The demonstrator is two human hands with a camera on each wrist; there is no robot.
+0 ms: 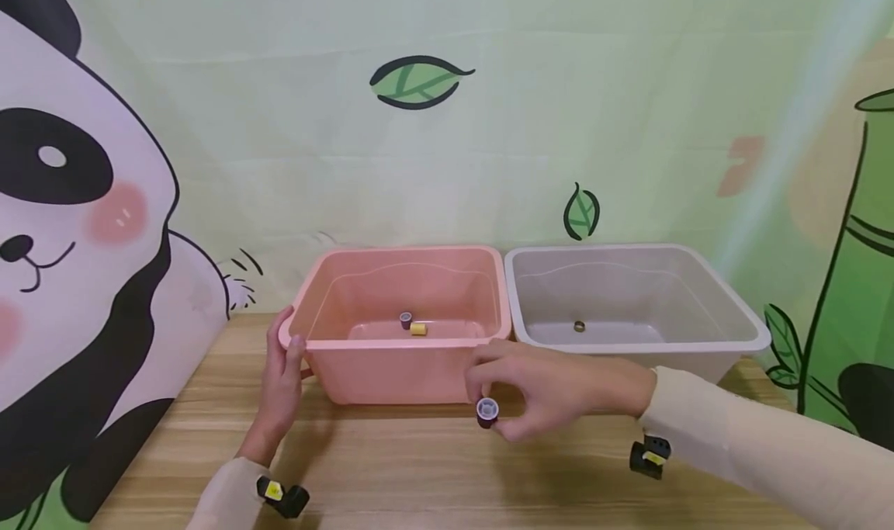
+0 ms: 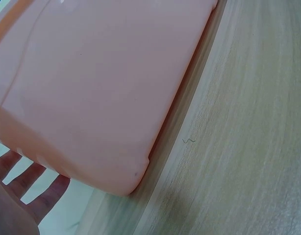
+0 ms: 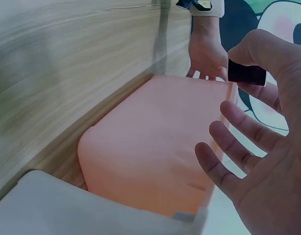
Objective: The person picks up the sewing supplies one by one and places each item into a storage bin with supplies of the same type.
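My right hand (image 1: 534,382) pinches a small dark purple cylinder (image 1: 487,413) with a pale hollow end, like a bottle cap, between thumb and index finger. It is above the table, in front of the pink tub's right end. The right wrist view shows the cylinder (image 3: 246,73) side-on and the other fingers spread. With straight fingers, my left hand (image 1: 279,379) touches the left front corner of the pink tub (image 1: 398,375); its fingers (image 2: 50,196) reach the tub's side in the left wrist view. Inside that tub lie a similar dark cylinder (image 1: 406,320) and a yellow cylinder (image 1: 418,329).
A grey tub (image 1: 628,350) stands close against the pink tub's right side and holds a small brass-coloured ring-like piece (image 1: 580,326). Both tubs are on a wood-grain table (image 1: 419,468). Behind them hangs a printed backdrop (image 1: 279,126) with a panda and leaves.
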